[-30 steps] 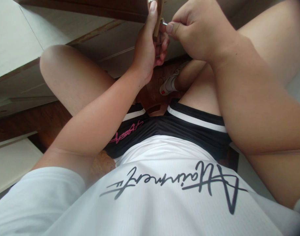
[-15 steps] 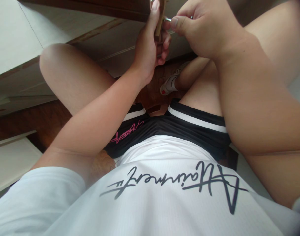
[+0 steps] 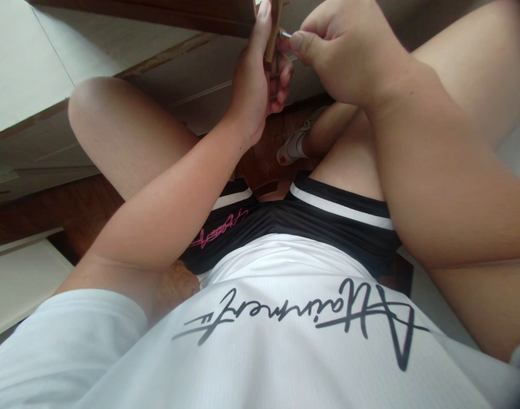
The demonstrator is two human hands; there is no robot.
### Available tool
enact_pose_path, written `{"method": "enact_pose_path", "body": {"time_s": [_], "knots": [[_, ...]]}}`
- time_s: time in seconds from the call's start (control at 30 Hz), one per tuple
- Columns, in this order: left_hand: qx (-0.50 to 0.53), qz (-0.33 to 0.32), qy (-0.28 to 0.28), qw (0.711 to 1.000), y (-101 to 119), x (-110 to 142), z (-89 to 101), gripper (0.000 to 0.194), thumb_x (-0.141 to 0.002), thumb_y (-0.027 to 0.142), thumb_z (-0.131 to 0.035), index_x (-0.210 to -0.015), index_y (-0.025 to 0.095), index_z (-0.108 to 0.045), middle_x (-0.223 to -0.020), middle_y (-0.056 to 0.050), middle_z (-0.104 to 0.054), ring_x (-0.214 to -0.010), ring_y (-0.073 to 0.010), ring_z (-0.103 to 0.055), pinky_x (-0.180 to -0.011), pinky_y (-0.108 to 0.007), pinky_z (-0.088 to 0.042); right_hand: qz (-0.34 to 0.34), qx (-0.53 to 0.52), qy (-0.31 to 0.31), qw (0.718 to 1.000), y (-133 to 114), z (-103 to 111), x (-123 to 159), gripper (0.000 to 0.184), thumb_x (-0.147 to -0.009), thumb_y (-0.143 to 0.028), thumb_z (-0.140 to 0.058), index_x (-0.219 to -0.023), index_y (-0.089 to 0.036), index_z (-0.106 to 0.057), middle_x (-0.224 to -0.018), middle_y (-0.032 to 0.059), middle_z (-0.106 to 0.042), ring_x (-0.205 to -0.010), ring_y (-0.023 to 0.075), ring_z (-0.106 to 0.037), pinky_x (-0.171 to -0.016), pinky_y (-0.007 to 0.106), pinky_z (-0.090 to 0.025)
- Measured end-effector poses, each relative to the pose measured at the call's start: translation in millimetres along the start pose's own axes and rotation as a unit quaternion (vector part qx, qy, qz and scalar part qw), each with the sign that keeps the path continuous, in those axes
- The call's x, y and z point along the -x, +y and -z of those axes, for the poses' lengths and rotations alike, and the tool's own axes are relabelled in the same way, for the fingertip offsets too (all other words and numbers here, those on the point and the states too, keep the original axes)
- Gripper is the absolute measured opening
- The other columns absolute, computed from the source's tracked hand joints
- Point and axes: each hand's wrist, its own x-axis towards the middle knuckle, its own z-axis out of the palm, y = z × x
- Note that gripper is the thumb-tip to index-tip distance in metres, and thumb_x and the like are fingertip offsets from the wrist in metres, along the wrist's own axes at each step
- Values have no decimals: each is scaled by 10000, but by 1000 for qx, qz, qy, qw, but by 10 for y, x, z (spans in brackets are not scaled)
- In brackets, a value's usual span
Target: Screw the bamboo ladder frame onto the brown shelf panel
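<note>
Shift since the earlier frame: both hands and the wooden strip (image 3: 271, 46) sit slightly farther toward the person's left; the right wrist moves more than the left.
Right hand (image 3: 357, 57): fingers closed in a pinch, thumb against the bent forefinger, with a slim metal piece (image 3: 286, 35) gripped between them.
Metal piece: projects from the right fingertips toward the wooden strip; its tip lies at or very near the side of the strip. Exact contact cannot be confirmed. The other end, visible past the thumb half a second earlier, is now hidden.
Left hand (image 3: 249, 85): fingers partly curled, thumb extended along the wooden strip, which is held between thumb and fingers.
Wooden strip: roughly upright in the view, between the left thumb and the curled left fingers; the upper end leaves the top of the view.
Effect of the change: strip and metal piece shift together, so their spacing appears almost unchanged; the right hand's angle differs slightly.
Dark board (image 3: 157, 12): beyond the left fingers, to their left.
Pale panel (image 3: 25, 57): farther left of the left fingers, beyond the knee.
Shoe (image 3: 287, 152): below the fingers of both hands, on the wooden floor (image 3: 260, 160).
</note>
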Motion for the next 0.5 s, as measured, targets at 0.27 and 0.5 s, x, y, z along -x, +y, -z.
{"method": "enact_pose_path", "body": {"time_s": [0.27, 0.5], "knots": [[0, 2, -3, 1000, -11, -20, 9, 523, -1022, 568, -309, -758, 169, -518, -546, 33, -430, -396, -69, -389, -383, -167, -205, 4, 17, 9, 1000, 33, -18, -15, 322, -937, -286, -516, -793, -93, -731, -654, -15, -527, -662, 52, -470, -642, 187, -280], [-3, 6, 3, 1000, -17, -10, -6, 526, -1000, 611, -328, -736, 181, -475, -549, 29, -425, -402, -77, -364, -378, -178, -200, 26, 64, 43, 997, 55, -22, -20, 349, -910, -256, -517, -606, -138, -394, -590, -36, -279, -580, 72, -204, -585, 273, -140]]}}
